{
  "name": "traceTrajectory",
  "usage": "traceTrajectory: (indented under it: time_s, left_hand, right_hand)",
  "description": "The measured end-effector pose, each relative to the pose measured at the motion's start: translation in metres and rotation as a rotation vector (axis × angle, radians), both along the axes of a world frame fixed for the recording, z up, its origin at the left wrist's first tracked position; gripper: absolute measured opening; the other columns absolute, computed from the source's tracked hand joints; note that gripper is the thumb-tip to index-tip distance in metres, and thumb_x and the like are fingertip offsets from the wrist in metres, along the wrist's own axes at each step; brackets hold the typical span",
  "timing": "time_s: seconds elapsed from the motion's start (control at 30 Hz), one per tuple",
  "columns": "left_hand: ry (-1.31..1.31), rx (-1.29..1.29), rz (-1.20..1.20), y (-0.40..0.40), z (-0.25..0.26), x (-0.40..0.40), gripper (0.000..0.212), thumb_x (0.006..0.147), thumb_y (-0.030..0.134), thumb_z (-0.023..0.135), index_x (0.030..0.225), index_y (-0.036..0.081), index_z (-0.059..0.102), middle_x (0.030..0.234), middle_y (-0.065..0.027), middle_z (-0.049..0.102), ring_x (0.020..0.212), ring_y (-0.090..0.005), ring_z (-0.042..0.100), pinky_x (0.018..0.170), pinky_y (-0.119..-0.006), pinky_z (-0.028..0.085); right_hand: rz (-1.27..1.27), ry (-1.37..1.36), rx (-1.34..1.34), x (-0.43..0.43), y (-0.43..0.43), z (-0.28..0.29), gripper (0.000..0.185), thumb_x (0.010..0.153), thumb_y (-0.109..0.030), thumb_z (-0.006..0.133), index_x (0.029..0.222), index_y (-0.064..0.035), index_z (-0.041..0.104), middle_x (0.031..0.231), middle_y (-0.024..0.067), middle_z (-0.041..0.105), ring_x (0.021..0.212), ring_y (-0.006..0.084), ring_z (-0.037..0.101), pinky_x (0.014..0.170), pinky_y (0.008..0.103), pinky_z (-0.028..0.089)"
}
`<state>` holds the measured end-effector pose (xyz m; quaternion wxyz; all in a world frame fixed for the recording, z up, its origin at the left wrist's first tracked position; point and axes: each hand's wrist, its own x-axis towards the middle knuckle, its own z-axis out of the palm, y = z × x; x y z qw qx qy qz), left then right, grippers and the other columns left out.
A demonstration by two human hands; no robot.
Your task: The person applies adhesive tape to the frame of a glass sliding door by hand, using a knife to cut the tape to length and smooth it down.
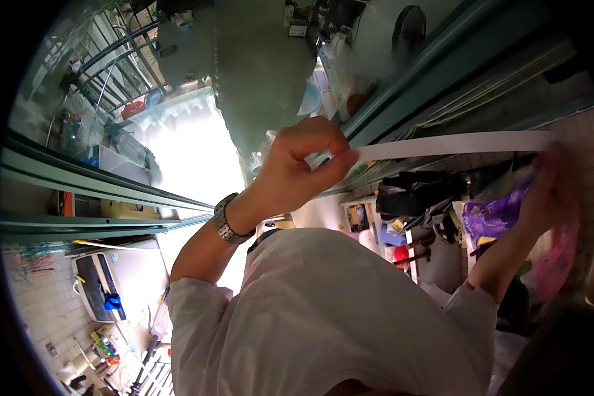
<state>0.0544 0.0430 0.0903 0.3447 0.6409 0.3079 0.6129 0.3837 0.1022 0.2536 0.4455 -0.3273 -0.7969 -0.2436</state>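
A long, flat white strip (450, 143) stretches between my two hands in front of a doorway, bowing slightly upward. Its left end is pinched between the thumb and forefinger of my left hand (307, 156), which has a metal-banded wristwatch (226, 220) on the wrist. At the strip's other end is my right hand (547, 198), blurred, with its fingertips at the strip; their exact grip is hard to make out. Just behind the strip runs a green sliding door frame (406, 84), with pale cords (440, 116) along it.
Left of me are more green frame rails (104, 188). A black bag (418, 193) and a purple plastic bag (495, 218) hang below the strip at the right. A washing machine (99, 287) stands lower left. Beyond the doorway are metal railings (133, 59) and a grey-green curtain (262, 64).
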Motion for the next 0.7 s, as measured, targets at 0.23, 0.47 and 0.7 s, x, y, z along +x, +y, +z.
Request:
traceTrajectory:
  time_s: [0.23,0.47,0.7]
  left_hand:
    - [0.188,0.106,-0.148,0.002,0.007,0.009,0.012,0.08,-0.004,0.067,0.073,0.003,0.06,0.076,-0.0056,0.061,0.074,-0.0214,0.057,0.07,-0.035,0.042]
    - [0.324,-0.013,-0.249,-0.007,0.011,0.02,0.014,0.074,0.002,0.071,0.069,0.006,0.058,0.067,-0.0063,0.058,0.067,-0.026,0.056,0.064,-0.038,0.042]
    - [0.371,-0.068,-0.308,-0.013,0.007,0.017,0.011,0.075,0.001,0.068,0.07,0.005,0.059,0.069,-0.0064,0.06,0.068,-0.0266,0.057,0.064,-0.038,0.043]
  right_hand:
    - [0.138,0.19,-0.196,-0.018,-0.042,-0.048,0.019,0.092,-0.013,0.064,0.1,0.0028,0.07,0.093,0.0112,0.069,0.085,0.0206,0.063,0.074,0.0327,0.049]
    - [0.613,-0.106,-0.816,-0.09,-0.042,-0.107,0.033,0.079,-0.013,0.074,0.11,-0.0047,0.066,0.103,0.0103,0.067,0.094,0.0307,0.063,0.089,0.0423,0.047]
    - [0.705,-0.106,-1.067,-0.091,-0.035,-0.113,0.011,0.08,-0.011,0.076,0.086,-0.0077,0.068,0.076,0.0045,0.061,0.071,0.0251,0.059,0.067,0.0386,0.044]
